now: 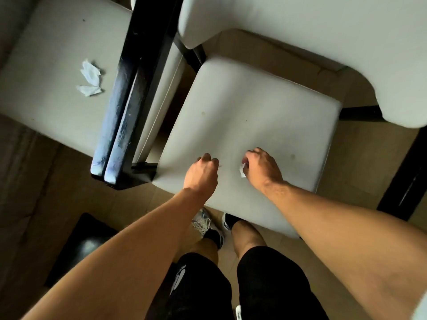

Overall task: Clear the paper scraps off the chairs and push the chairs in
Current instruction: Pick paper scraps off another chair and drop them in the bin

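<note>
A pale cushioned chair seat (249, 112) lies below me, its curved backrest (323, 31) at the top right. My right hand (263, 167) rests on the seat's near part, fingers closed around a white paper scrap (242, 170) that pokes out by the thumb. My left hand (202, 173) hovers beside it with the fingers curled in; nothing shows inside it. On the neighbouring chair seat (46, 100) at the left lie two crumpled white scraps, one (90, 72) above the other (89, 90).
A black frame with scuffed bluish rails (120, 125) runs between the two seats. Another black bar (406, 176) stands at the right. A dark mat (78, 245) lies on the tan floor at lower left. My legs and shoes (208, 227) stand just below the seat's front edge.
</note>
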